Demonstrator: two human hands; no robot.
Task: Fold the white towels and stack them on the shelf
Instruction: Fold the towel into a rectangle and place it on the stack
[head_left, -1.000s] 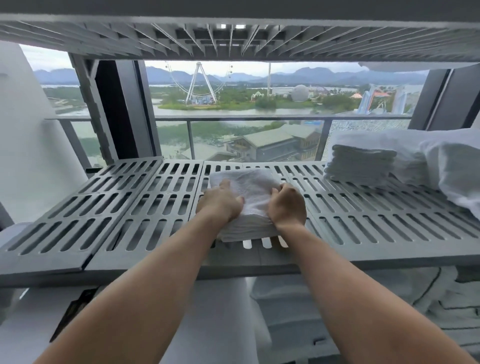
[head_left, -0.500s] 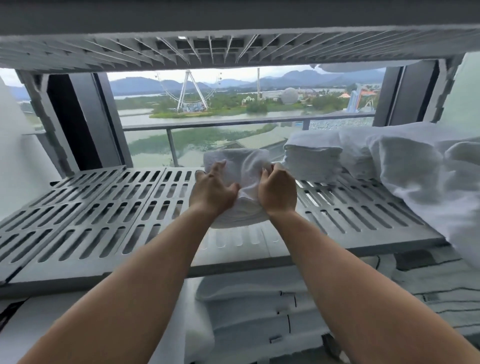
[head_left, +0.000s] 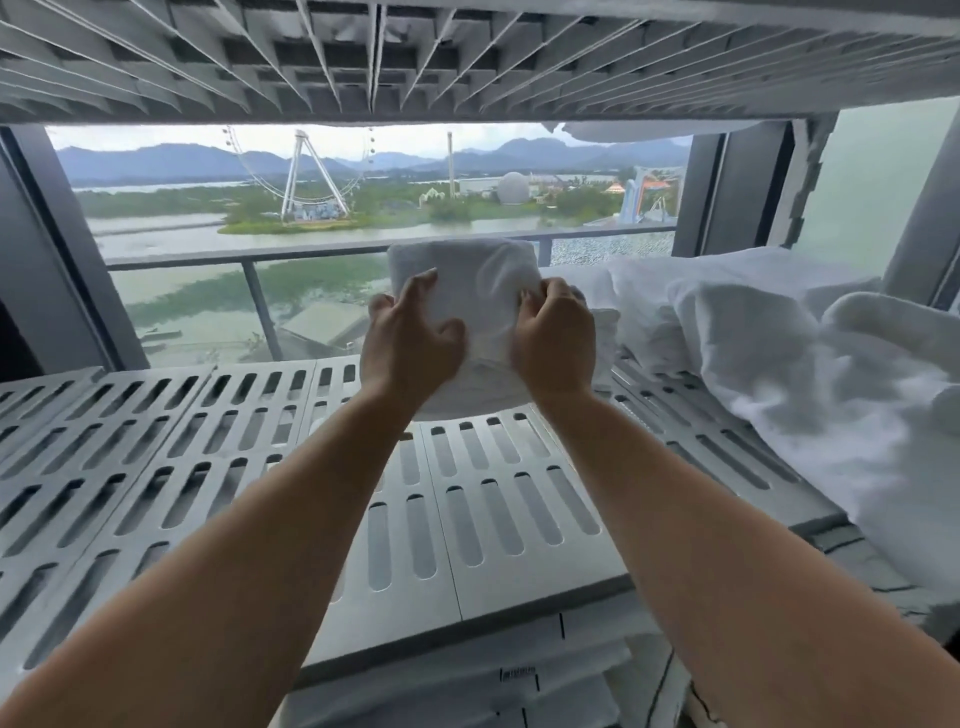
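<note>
Left hand (head_left: 410, 343) and right hand (head_left: 553, 338) curl round the folded white towel (head_left: 467, 280), gripping its sides just above centre over the slotted grey shelf (head_left: 208, 467); rumpled towels (head_left: 779, 353) heaped at 3 o'clock; at 6 o'clock, tagged linen (head_left: 514, 675), print unreadable.

Folded towel (head_left: 467, 291) rose off the shelf (head_left: 208, 441)

A second earlier it lay flat on the slats at frame centre. The left hand (head_left: 410, 348) and right hand (head_left: 556, 343) lifted it, tipped it up and carried it rightward toward the towel pile (head_left: 727, 332).
</note>
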